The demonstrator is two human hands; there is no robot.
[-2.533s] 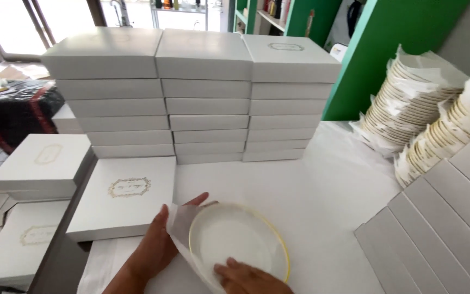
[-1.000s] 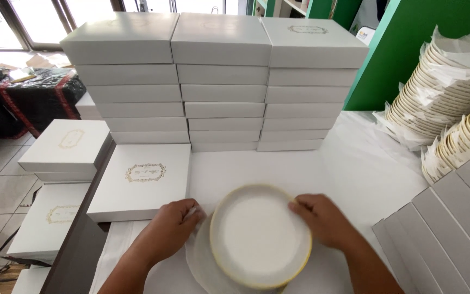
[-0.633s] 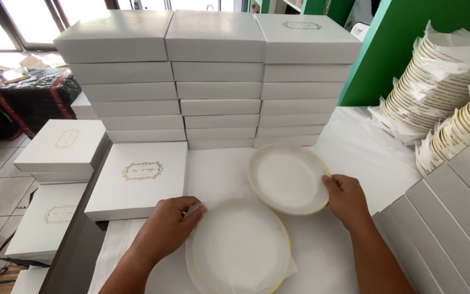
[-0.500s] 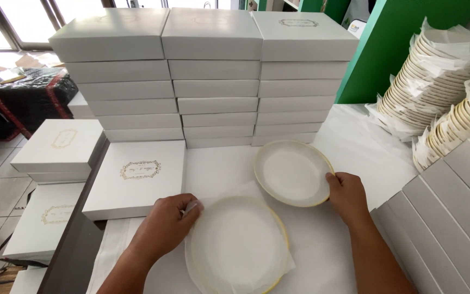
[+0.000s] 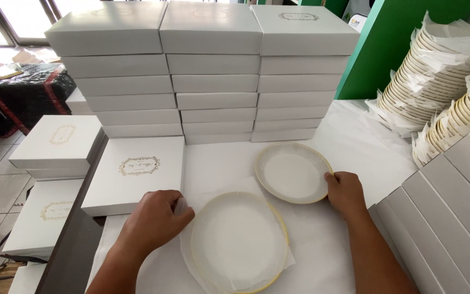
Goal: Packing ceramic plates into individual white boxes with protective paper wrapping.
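- Our left hand (image 5: 156,218) is curling loosely, fingers bent and pinching the corner of the sheet of thin white paper (image 5: 221,190) at its fingertips.
- That paper is lying over a gold-rimmed plate (image 5: 240,242), which is sitting just to the right of this hand, touching the fingertips through the sheet.
- Our left forearm is coming up from the bottom edge, angled toward the upper right, wrist low against the white table cover (image 5: 354,141).
- Our right hand (image 5: 345,191) is half closed, thumb and fingers gripping the right rim of a 2nd, bare gold-rimmed plate (image 5: 292,173).
- This bare plate is lying flat to the left of the right hand, just beyond the covered plate and slightly apart from it.
- Our right forearm is running straight up from the lower edge, palm turned down.
- Beyond both hands, 3 stacks of flat white boxes (image 5: 210,71) are standing side by side; 1 white box with a gold emblem (image 5: 137,171) is lying just beyond the left hand.
- Far right of the right hand, stacked plates wrapped in paper (image 5: 436,76) are leaning on edge.
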